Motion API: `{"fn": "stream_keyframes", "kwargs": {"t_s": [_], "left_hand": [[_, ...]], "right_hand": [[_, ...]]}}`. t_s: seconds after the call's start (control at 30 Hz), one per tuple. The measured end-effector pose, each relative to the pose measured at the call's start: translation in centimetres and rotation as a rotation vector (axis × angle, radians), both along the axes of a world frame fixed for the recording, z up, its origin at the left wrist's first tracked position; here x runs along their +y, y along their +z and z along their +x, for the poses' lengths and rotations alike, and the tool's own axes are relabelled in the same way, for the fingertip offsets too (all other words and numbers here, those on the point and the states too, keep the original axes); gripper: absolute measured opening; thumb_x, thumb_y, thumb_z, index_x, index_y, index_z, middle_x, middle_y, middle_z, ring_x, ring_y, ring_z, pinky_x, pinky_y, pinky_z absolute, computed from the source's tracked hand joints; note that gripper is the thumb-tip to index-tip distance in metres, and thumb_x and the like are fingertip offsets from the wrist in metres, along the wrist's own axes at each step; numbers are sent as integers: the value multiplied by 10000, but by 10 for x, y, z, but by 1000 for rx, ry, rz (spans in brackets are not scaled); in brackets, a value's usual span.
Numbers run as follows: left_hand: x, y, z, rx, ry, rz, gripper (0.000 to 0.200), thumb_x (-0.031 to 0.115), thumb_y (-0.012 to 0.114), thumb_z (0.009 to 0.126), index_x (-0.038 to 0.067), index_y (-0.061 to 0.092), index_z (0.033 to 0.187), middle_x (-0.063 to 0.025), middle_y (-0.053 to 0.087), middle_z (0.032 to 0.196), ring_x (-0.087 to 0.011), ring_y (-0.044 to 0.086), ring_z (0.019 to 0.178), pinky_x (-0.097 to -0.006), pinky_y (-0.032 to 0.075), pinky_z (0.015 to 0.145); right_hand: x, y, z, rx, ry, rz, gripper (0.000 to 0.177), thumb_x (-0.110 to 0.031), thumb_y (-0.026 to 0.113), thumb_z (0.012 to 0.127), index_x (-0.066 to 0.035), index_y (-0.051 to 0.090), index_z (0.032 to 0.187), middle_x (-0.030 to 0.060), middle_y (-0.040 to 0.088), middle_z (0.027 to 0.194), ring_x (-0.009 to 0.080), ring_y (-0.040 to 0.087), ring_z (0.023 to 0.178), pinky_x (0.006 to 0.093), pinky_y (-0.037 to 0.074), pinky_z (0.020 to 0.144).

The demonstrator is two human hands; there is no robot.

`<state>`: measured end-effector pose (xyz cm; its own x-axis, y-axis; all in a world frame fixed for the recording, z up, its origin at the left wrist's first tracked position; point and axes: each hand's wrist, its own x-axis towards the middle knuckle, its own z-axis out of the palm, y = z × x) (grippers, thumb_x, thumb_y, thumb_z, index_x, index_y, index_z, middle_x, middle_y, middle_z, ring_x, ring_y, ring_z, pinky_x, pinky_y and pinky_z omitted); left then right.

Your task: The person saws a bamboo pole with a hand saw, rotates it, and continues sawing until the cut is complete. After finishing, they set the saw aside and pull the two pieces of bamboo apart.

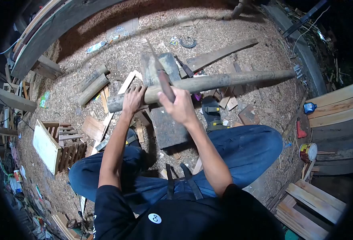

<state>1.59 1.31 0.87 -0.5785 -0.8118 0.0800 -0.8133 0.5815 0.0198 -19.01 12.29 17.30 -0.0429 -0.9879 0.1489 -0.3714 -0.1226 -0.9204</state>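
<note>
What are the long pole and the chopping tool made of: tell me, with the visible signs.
The long pole: probably bamboo or peeled wood; pale tan, smooth, matte, round. The chopping tool: dark reddish handle, likely wood; blade motion-blurred, grey, probably metal. The left hand grips the pole, the right hand the handle.

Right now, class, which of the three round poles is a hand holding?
The long pole, gripped by the left hand while the right hand holds a blade. The two short poles lie untouched further left.
</note>
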Motion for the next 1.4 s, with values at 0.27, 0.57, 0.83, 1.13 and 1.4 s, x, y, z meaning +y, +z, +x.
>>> {"fn": "stream_keyframes", "kwargs": {"t_s": [0.27, 0.57, 0.83, 1.13, 1.4], "left_hand": [[25, 9, 35, 46, 73, -67, 871, 366, 849, 580, 183, 460, 1338, -68, 555, 1245, -256, 557, 1130, -439, 408, 977], [8, 12, 43, -71, 70, 53, 835, 302, 811, 604, 172, 453, 1347, -51, 576, 1212, -246, 580, 1093, -420, 428, 942], [7, 18, 43, -21, -1, 12, 821, 292, 806, 594, 131, 470, 1326, -76, 573, 1190, -246, 568, 1102, -402, 430, 950], [10, 19, 39, 3, 35, 1, 801, 250, 792, 612, 130, 470, 1336, -80, 578, 1199, -265, 551, 1137, -413, 416, 980], [18, 4, 40, 2, 136, -132, 806, 262, 805, 593, 139, 482, 1322, -72, 575, 1206, -263, 553, 1102, -456, 362, 1034]], "right_hand": [[-65, -133, -36, 516, -218, -170, 175, -173, 706, 762, -45, 641, 863, 203, 657, 827, 374, 636, 819, 474, 493, 753], [-120, -174, -54, 713, 14, -398, 278, -193, 754, 713, -116, 663, 964, 129, 681, 858, 301, 648, 909, 452, 479, 839], [-189, -187, -72, 930, 347, -344, 298, -255, 789, 681, -157, 665, 933, 26, 625, 942, 215, 540, 1046, 349, 424, 940], [-192, -181, -82, 895, 349, -152, 372, -447, 723, 771, -107, 714, 924, 161, 666, 898, 286, 637, 911, 414, 515, 803], [-114, -174, -76, 928, 467, -278, 967, -776, 702, 556, -68, 557, 1199, 148, 641, 1019, 338, 638, 976, 484, 519, 832]]}}
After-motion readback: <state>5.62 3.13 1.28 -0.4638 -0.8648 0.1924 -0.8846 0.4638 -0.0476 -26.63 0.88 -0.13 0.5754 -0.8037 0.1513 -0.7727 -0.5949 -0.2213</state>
